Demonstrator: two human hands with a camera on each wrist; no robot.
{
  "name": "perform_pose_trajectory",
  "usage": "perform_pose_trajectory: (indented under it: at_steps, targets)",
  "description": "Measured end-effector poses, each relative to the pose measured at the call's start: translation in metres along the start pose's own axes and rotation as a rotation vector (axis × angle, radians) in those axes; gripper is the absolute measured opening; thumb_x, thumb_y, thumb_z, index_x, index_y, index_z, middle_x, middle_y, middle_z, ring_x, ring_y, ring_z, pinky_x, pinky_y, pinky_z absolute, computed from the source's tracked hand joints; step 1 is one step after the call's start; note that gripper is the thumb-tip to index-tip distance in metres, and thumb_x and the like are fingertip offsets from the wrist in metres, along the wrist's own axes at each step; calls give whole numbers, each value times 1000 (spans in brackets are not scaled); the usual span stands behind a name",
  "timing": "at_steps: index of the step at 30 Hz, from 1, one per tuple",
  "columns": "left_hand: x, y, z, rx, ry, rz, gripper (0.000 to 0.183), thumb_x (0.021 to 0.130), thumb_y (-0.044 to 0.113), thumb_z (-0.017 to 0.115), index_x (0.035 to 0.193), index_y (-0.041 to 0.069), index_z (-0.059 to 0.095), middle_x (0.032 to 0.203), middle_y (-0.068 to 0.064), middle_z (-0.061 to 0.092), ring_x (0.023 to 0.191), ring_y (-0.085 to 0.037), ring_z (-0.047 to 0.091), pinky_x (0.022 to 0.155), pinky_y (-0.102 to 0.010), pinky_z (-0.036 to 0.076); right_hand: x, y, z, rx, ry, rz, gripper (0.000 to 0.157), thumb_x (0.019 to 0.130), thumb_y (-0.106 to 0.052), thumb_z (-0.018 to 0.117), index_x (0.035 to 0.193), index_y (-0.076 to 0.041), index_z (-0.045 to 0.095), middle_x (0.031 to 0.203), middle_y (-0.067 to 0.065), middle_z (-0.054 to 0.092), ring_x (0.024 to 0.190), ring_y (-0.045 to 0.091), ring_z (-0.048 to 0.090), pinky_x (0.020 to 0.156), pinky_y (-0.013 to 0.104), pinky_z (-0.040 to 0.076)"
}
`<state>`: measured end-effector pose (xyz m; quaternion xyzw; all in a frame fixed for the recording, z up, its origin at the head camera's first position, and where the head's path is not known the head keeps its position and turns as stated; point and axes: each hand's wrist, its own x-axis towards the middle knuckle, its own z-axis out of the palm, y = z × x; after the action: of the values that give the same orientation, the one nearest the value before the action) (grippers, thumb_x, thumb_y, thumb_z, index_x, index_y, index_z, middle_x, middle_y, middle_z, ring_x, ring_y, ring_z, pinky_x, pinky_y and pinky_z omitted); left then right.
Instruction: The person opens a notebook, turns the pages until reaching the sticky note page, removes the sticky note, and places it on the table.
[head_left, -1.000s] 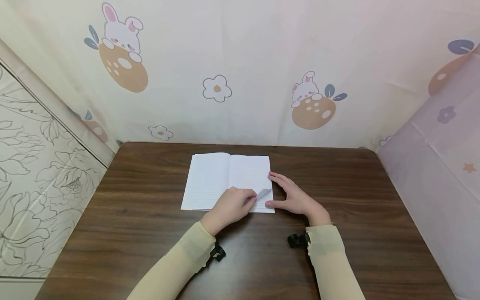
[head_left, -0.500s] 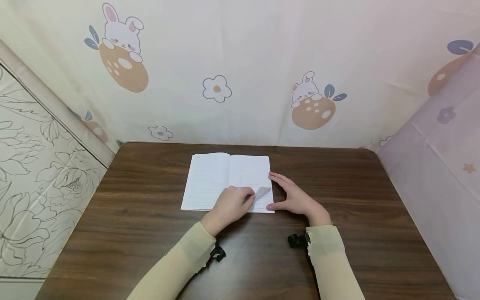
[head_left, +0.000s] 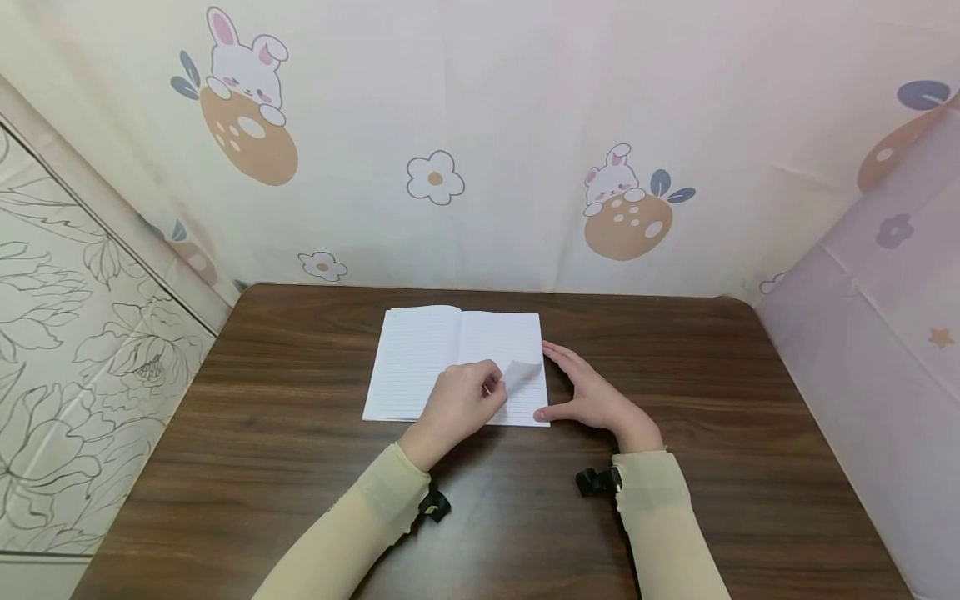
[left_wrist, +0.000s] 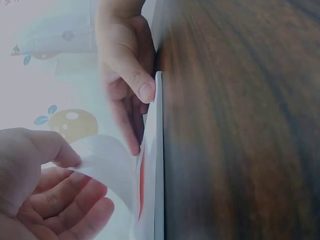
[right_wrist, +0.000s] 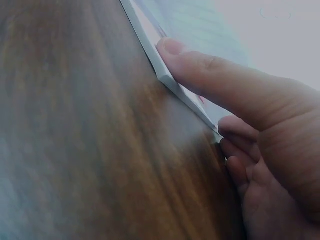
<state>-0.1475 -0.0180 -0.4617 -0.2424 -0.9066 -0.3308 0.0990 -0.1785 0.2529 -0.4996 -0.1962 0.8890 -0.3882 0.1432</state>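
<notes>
An open lined notebook (head_left: 416, 358) lies on the brown table. My left hand (head_left: 465, 402) is over its lower half and pinches the corner of a right-hand page (head_left: 521, 373) between thumb and fingers. In the left wrist view that page (left_wrist: 107, 157) curves up off the stack, with a red strip below it. My right hand (head_left: 592, 398) rests at the notebook's right edge, fingers stretched along that edge. Its thumb (right_wrist: 205, 70) presses on the paper near the lower right corner in the right wrist view.
The dark wood-grain table (head_left: 262, 483) surrounds the notebook on all sides. Behind it hangs a pale curtain (head_left: 517, 108) printed with rabbits and flowers. A panel with line-drawn flowers (head_left: 97, 358) stands on the left.
My left hand has moved slightly up and left, lifting the page corner further off the notebook. My right hand stays at the right edge almost unmoved.
</notes>
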Motion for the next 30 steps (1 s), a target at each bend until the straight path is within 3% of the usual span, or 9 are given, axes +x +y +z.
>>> perform_pose_trajectory:
  at_steps: [17,23,30]
  targets:
    - [8,-5,-8,-107,165,0,7,100,5,76,106,4,74,89,-5,74,74,-16,66,70,-30,57,-3,-1,-2,-19,3,17,109,84,-43,96,170,-12,38,179,11,28,164,40,23,128,68,24]
    - [9,-7,-13,-111,152,-9,9,99,4,77,108,4,74,89,-6,74,75,-17,65,70,-31,57,-3,-2,-3,-22,2,26,108,84,-44,96,171,-13,39,179,9,28,164,40,23,127,69,24]
    - [6,-16,-22,-116,148,-69,22,98,4,77,119,1,72,85,-3,69,74,-16,65,71,-32,57,-2,2,-1,-25,-1,27,107,83,-46,96,170,-15,42,178,9,29,163,40,25,126,69,25]
